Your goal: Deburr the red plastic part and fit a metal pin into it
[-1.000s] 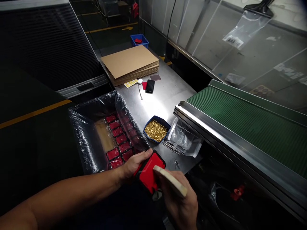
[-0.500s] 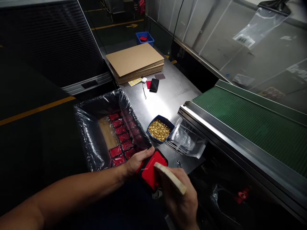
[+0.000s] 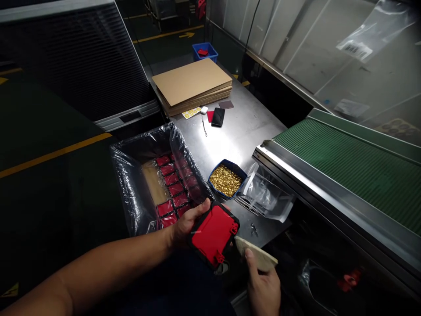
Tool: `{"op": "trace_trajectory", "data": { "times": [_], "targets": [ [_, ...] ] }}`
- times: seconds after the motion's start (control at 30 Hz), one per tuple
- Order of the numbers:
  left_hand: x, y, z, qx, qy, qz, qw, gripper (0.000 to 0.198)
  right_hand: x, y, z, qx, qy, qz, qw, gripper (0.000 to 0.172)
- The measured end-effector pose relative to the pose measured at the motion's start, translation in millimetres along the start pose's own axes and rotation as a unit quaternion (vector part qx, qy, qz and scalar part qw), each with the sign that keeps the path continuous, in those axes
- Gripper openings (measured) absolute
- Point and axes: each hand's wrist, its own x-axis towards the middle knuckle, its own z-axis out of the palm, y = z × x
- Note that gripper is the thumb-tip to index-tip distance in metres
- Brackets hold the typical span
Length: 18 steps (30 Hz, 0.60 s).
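Red case (image 3: 213, 233), left hand (image 3: 187, 224) gripping, right hand (image 3: 263, 283) beside

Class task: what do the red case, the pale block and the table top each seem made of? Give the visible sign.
The red case looks like moulded plastic, smooth with a soft sheen. The pale block is matte, perhaps wood or dense foam; hard to tell. The table top looks like stainless steel, with a bright metallic glare.

left hand (image 3: 190, 223) curled, right hand (image 3: 263, 286) lower
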Motion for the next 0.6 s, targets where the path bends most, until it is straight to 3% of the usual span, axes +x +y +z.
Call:
{"op": "trace_trajectory", "data": {
  "times": [0.17, 0.3, 0.4, 0.5, 0.53, 0.6],
  "targets": [
    [-1.9, -1.8, -0.8, 0.021, 0.014, 0.033, 0.999, 0.064, 37.0, 21.6, 14.5, -0.043, -0.022, -0.006, 0.999, 0.090],
    [-1.7, -4.8, -5.4, 0.042, 0.011, 0.050, 0.998, 0.071, 50.7, 23.7, 18.2, -0.055, -0.018, 0.005, 0.998, 0.092],
    [-1.4, -6.3, -8.4, 0.038, 0.002, 0.046, 0.998, 0.070, 37.5, 8.8, 13.7, -0.046, -0.011, -0.001, 0.999, 0.090],
    [-0.6, -7.7, -11.1, 0.024, 0.011, 0.044, 0.999, 0.064, 4.8, -17.8, 3.2, -0.021, 0.028, -0.029, 0.999, 0.082],
    [-0.1, -8.5, -11.9, 0.021, 0.018, 0.045, 0.999, 0.063, -7.2, -27.5, 0.2, -0.001, 0.026, -0.068, 0.997, 0.076],
    [0.9, -10.5, -13.1, 0.020, 0.033, 0.051, 0.998, 0.062, -27.7, -45.8, -2.2, 0.033, -0.029, -0.218, 0.975, 0.052]
  ]
}}
